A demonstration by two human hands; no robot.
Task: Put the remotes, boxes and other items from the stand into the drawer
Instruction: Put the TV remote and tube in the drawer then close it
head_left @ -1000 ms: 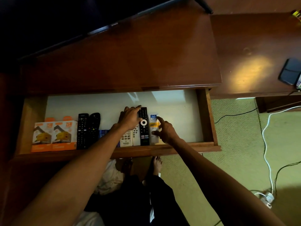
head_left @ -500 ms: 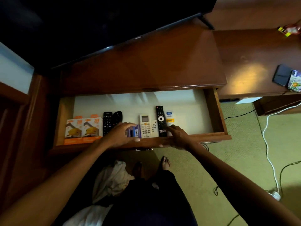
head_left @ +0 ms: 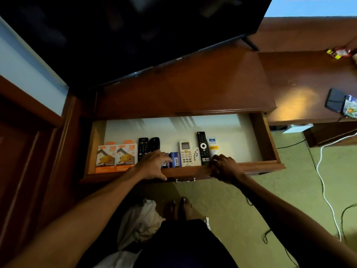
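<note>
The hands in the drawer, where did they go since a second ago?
Both pulled back from the remotes toward the person. The right hand now grips the drawer's front edge; the left hand rests over it, fingers spread. The remotes, orange boxes and tube stayed in their row.

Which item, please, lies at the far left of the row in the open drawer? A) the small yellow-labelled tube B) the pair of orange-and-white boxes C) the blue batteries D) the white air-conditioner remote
B: the orange-and-white boxes sit against the drawer's left wall, with the black remotes just to their right.
</note>
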